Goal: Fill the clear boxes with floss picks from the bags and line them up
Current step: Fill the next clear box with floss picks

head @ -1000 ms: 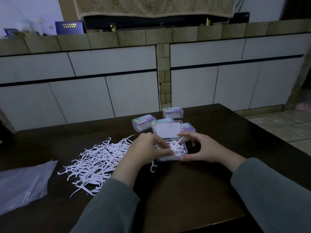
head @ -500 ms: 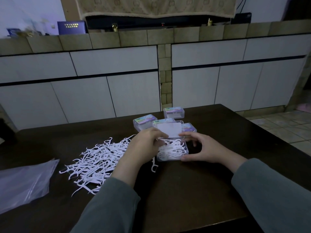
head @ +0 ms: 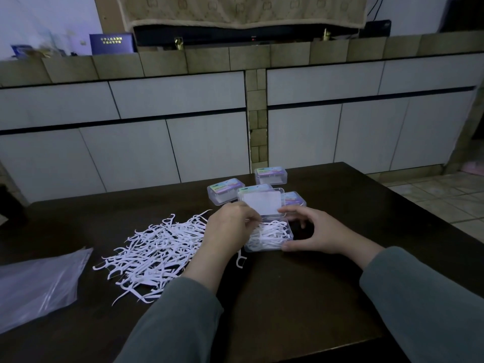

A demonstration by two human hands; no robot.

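An open clear box (head: 288, 238) sits mid-table, holding a tangle of white floss picks, its lid (head: 262, 203) standing up behind. My right hand (head: 314, 231) grips the box's right side, thumb at the front corner and index finger by the lid's edge. My left hand (head: 230, 227) is at the box's left rim with fingers curled over the picks; what the fingertips hold is hidden. A loose pile of floss picks (head: 157, 247) spreads to the left. One stray pick (head: 240, 260) lies in front of the box.
Closed labelled boxes stand behind the open one: one at the back left (head: 225, 190), one farthest back (head: 271, 175), one at the right (head: 295, 199). An empty clear plastic bag (head: 39, 284) lies at the left. The dark table (head: 288, 297) ends near the bottom.
My left hand has drawn back from over the box toward its back-left rim, uncovering the picks inside. My right hand has stayed on the box's right side.
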